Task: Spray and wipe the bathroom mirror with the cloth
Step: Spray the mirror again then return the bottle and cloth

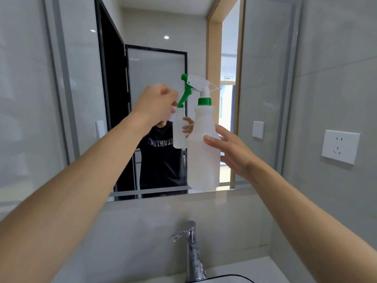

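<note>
Two hands are up in front of me. My right hand cradles the spray bottle from the side, fingers nearly straight and laid along its smooth, translucent white plastic body, thumb toward the mirror side; I cannot tell how firmly it grips. Left of it, my left hand is curled into a loose fist beside the green trigger, its fingertips close to the lever; whether they touch it I cannot tell. Above my right hand sit the bottle's green collar and white nozzle head. Beyond both hands hangs the glossy mirror, reflecting the bottle. Below my hands stands a chrome faucet. Further right of my right hand, a white wall socket sits on grey tile.
</note>
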Demonstrator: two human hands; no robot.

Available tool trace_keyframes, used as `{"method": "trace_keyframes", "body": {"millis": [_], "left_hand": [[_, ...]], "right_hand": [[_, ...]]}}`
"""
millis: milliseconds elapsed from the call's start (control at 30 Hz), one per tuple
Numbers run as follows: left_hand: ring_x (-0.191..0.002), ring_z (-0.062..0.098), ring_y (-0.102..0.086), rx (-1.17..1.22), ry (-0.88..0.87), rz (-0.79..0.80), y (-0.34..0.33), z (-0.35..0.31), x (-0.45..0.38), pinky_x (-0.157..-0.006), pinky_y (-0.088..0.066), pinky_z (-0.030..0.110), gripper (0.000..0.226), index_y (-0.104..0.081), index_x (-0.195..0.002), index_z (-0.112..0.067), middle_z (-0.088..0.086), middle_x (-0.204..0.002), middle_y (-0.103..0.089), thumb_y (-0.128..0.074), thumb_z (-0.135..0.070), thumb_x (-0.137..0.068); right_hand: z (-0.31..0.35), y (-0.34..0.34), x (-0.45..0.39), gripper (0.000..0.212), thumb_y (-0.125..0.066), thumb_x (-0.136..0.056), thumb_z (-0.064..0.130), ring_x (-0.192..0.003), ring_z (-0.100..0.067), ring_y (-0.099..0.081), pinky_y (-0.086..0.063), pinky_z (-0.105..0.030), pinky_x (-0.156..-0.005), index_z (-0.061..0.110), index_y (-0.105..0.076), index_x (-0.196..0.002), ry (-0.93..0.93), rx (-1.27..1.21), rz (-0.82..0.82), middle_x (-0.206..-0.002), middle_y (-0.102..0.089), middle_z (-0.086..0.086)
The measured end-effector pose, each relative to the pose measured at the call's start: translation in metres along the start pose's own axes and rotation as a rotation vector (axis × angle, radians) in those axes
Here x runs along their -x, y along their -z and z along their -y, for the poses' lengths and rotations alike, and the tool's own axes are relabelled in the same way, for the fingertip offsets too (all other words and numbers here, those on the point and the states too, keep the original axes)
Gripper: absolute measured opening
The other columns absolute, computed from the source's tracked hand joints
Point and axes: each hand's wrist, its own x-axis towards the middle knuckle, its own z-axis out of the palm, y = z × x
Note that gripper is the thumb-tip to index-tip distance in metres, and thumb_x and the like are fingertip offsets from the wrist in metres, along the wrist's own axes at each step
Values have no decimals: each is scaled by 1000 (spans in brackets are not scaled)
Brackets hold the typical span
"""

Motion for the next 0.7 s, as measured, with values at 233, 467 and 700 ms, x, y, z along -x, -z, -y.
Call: {"method": "trace_keyframes", "body": {"millis": [233, 467, 700], "left_hand": [[-96, 21, -69, -115, 145, 186, -15, 28, 47, -85, -58, 40, 9, -65, -102, -22, 9, -110, -69, -62, -25, -94], [-98, 13, -65, -314, 179, -24, -32, 24, 91, -79, -54, 31, 36, -56, -114, -27, -8, -106, -67, -70, -45, -86], [-108, 26, -62, -497, 378, -444, -40, 5, 174, -80, -52, 35, 57, -50, -125, -13, 3, -121, -64, -68, -50, -86]], "right_hand": [[11, -13, -32, 43, -73, -89, 39, -105, -16, -68, -57, -36, -85, 31, -55, -127, 31, -28, -126, -119, -67, 4], [12, -44, -34, 50, -79, -85, 34, -102, -19, -72, -60, -35, -78, 17, -58, -127, 86, -125, -44, -116, -71, -3], [12, -84, 7, 28, -64, -93, 44, -104, -15, -72, -58, -41, -92, 26, -66, -114, 71, -190, 287, -113, -74, 2]]}}
